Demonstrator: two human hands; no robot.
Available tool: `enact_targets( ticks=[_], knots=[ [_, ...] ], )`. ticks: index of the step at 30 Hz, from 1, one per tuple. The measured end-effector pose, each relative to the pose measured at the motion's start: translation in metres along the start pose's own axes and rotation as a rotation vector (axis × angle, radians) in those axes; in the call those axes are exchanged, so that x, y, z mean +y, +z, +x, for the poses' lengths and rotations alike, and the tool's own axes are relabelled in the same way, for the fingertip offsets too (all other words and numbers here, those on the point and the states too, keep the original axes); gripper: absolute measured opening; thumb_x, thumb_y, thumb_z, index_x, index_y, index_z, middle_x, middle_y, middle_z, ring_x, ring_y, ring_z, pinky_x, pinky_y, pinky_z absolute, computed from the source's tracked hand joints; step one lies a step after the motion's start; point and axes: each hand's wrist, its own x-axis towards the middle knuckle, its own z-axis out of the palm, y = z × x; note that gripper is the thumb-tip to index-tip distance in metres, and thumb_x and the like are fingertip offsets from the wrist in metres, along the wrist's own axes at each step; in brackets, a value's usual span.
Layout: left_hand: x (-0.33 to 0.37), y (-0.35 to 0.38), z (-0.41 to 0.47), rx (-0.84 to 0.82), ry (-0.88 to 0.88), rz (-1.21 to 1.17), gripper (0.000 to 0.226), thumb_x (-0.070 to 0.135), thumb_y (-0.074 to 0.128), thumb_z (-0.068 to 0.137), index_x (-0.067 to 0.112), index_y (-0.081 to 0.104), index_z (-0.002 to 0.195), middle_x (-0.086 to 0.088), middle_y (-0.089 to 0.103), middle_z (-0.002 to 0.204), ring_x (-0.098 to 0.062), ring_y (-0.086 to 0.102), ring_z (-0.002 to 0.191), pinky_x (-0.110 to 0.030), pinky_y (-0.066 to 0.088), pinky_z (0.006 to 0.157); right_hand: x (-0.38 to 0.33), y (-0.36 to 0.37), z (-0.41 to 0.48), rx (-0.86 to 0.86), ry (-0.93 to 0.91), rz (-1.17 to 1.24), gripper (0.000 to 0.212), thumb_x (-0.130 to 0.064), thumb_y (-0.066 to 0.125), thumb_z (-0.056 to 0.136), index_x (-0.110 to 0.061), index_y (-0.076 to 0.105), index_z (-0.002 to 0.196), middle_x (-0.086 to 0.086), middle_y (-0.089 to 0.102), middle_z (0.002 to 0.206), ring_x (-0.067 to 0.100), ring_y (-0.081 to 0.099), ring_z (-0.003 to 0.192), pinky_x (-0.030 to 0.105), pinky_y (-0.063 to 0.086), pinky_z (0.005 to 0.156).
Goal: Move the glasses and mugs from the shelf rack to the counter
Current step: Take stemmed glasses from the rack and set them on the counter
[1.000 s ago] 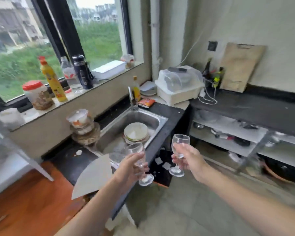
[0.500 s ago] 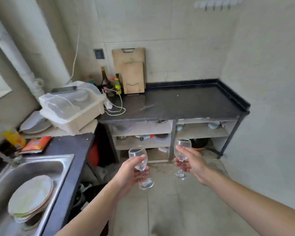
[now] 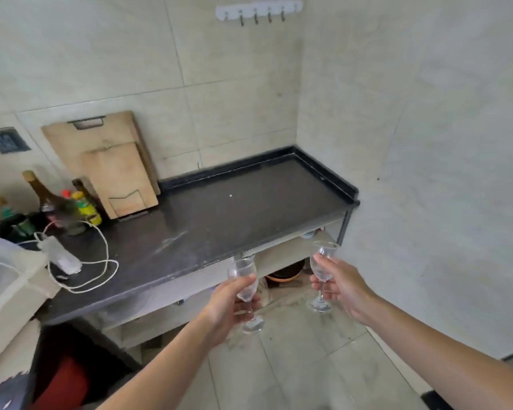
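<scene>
Two stemmed glasses are in view, one to each hand, and both are held in the air in front of the dark bench, below the level of its front edge; the left hand is closed round the left glass at the lower bowl and stem, the foot sticking out below the fingers and the glass leaning a little to the right; the right hand is wrapped round the right glass at the bowl – thumb across the front, fingers behind – with stem and foot hanging free beneath, near upright. Both forearms reach forward from the bottom of the frame, bare, the two hands level with each other and well apart. On the bench, all at its left end: two wooden chopping boards leaning on the tiled wall (the smaller in front of the larger), a cluster of bottles too crowded to count surely, and one white power strip with its cord looped loose; a rail of five hooks hangs high on the wall.
</scene>
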Motion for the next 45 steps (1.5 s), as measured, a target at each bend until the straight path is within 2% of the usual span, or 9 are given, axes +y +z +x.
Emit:
enact_targets(
  ticks=[5,10,19,23,27,33,36,40,45],
  knots=[
    [0.039,0.027,0.096,-0.022,-0.01,0.042,0.051,0.042,0.073,0.074,0.008,0.06,0.111,-0.009,0.07,0.081,-0.022,0.068,0.074,-0.032,0.053,0.065,-0.02,-0.034,0.101,0.035,0.029,0.027,0.036,-0.054,0.067,0.082,-0.024,0.063,0.103,0.01,0.076,0.092,0.017,0.073,0.073,0.03,0.05,0.065],
    [0.094,0.057,0.193,0.004,0.009,0.068,0.063,0.047,0.075,0.065,0.011,0.06,0.115,-0.011,0.07,0.088,-0.023,0.07,0.078,-0.032,0.053,0.065,-0.063,-0.064,0.21,0.015,0.025,-0.015,0.046,-0.057,0.067,0.079,-0.016,0.066,0.099,0.003,0.072,0.074,0.014,0.068,0.068,0.026,0.047,0.061],
    [0.155,0.08,0.322,0.065,-0.024,0.062,0.061,0.049,0.073,0.062,0.014,0.062,0.111,-0.011,0.074,0.09,-0.025,0.072,0.085,-0.037,0.055,0.074,-0.116,-0.088,0.363,0.011,0.043,-0.084,0.043,-0.053,0.072,0.078,-0.023,0.065,0.107,0.006,0.076,0.094,0.018,0.075,0.082,0.031,0.052,0.072],
    [0.181,0.074,0.386,0.083,-0.047,0.064,0.06,0.048,0.073,0.064,0.011,0.061,0.11,-0.012,0.072,0.089,-0.024,0.071,0.079,-0.033,0.055,0.067,-0.129,-0.088,0.429,0.04,0.055,-0.096,0.041,-0.047,0.073,0.079,-0.022,0.062,0.11,0.004,0.072,0.101,0.017,0.075,0.081,0.03,0.053,0.071],
    [0.215,0.066,0.461,0.089,-0.051,0.052,0.045,0.04,0.07,0.079,0.01,0.058,0.11,-0.012,0.072,0.086,-0.024,0.07,0.077,-0.032,0.055,0.062,-0.149,-0.086,0.5,0.086,0.05,-0.119,0.043,-0.044,0.076,0.078,-0.021,0.062,0.112,0.004,0.071,0.101,0.017,0.074,0.082,0.028,0.053,0.068],
    [0.267,0.067,0.555,0.107,-0.049,0.104,0.044,0.024,0.076,0.078,0.008,0.053,0.112,-0.011,0.064,0.095,-0.023,0.062,0.083,-0.033,0.047,0.067,-0.184,-0.086,0.601,0.114,0.057,-0.198,0.048,-0.041,0.077,0.076,-0.016,0.064,0.115,0.005,0.069,0.094,0.015,0.065,0.082,0.028,0.046,0.07],
    [0.284,0.068,0.598,0.13,-0.052,0.145,0.038,0.017,0.078,0.077,0.01,0.054,0.106,-0.006,0.061,0.088,-0.022,0.055,0.08,-0.035,0.045,0.072,-0.194,-0.082,0.648,0.098,0.066,-0.218,0.049,-0.04,0.078,0.076,-0.019,0.062,0.117,0.002,0.067,0.109,0.015,0.063,0.096,0.028,0.046,0.073],
    [0.299,0.065,0.662,0.183,-0.048,0.217,0.047,0.015,0.081,0.073,0.012,0.054,0.111,-0.002,0.064,0.097,-0.023,0.064,0.092,-0.041,0.052,0.091,-0.2,-0.073,0.718,0.059,0.049,-0.275,0.062,-0.036,0.08,0.075,-0.022,0.054,0.129,0.002,0.06,0.123,0.016,0.058,0.108,0.023,0.042,0.073],
    [0.303,0.055,0.74,0.263,-0.062,0.254,0.042,0.009,0.081,0.069,0.024,0.054,0.098,-0.005,0.064,0.105,-0.028,0.064,0.102,-0.046,0.052,0.095,-0.187,-0.056,0.811,-0.006,0.025,-0.358,0.067,-0.024,0.082,0.075,-0.021,0.05,0.134,0.005,0.056,0.133,0.022,0.055,0.115,0.029,0.043,0.087]
  ],
)
